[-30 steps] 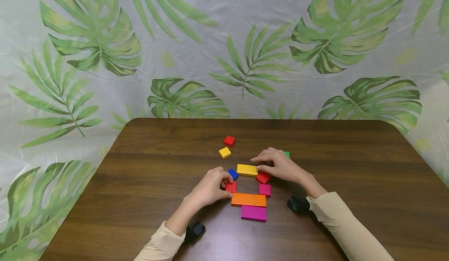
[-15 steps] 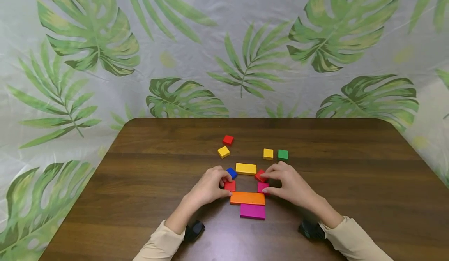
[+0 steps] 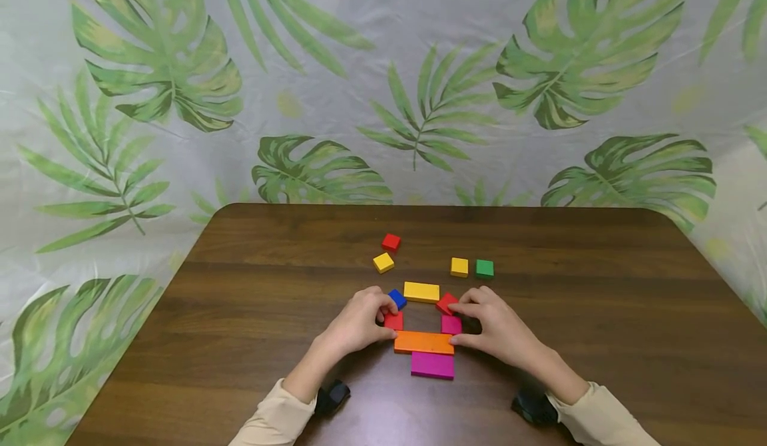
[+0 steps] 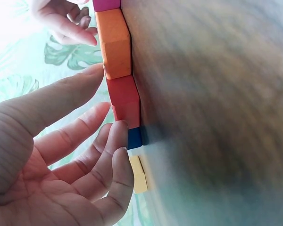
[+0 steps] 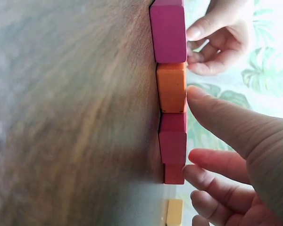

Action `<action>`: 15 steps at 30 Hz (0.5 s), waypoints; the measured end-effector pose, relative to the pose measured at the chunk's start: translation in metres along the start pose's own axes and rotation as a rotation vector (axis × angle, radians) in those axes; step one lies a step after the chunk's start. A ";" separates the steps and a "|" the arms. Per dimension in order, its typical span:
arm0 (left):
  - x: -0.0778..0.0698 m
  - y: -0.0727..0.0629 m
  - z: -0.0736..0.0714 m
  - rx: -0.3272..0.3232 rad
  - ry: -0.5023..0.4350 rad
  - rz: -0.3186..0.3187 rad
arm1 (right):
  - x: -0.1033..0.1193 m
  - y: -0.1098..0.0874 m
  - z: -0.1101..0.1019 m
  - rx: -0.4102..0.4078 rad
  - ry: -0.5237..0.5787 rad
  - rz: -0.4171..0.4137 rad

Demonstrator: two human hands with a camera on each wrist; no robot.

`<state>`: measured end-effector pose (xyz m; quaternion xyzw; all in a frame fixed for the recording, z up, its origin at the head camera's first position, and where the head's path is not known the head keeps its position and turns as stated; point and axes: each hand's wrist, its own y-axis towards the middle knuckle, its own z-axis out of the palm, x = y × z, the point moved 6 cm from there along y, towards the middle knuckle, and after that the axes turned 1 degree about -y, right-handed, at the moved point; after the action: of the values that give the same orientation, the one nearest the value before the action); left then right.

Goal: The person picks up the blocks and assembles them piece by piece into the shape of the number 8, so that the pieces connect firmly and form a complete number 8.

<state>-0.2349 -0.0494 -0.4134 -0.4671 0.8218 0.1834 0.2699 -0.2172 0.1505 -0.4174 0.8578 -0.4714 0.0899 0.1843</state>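
Observation:
Toy blocks lie in a ring on the table. My left hand (image 3: 359,321) rests its thumb at the left end of the long orange block (image 3: 424,342), with its fingers over the red block (image 4: 125,99) and by the blue block (image 3: 397,299). On the other side, my right hand (image 3: 500,326) touches the orange block's right end with its thumb. Its fingertips reach a turned red block (image 3: 446,302), above the magenta square (image 3: 452,324). A long yellow block (image 3: 422,291) forms the far side; a long magenta block (image 3: 433,366) lies against the orange one's near side.
Behind the ring sit a yellow square (image 3: 383,262) and a red square (image 3: 391,241). To their right are another yellow square (image 3: 459,267) and a green square (image 3: 485,269). A leaf-patterned cloth (image 3: 323,113) hangs behind the wooden table (image 3: 269,253).
My right hand has come back from beside the yellow block toward the near right, uncovering the yellow and green squares; its thumb then shifts onto the orange block's end. The left hand stays put.

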 end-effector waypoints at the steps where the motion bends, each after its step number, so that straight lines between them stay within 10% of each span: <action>1: 0.000 0.000 0.000 -0.001 0.001 0.001 | 0.000 0.000 0.001 0.003 -0.001 0.002; 15: 0.001 -0.001 -0.005 0.027 0.012 0.021 | -0.005 -0.001 0.004 0.068 0.026 0.031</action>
<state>-0.2356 -0.0534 -0.4098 -0.4559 0.8307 0.1722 0.2691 -0.2191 0.1527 -0.4232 0.8549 -0.4787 0.1199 0.1600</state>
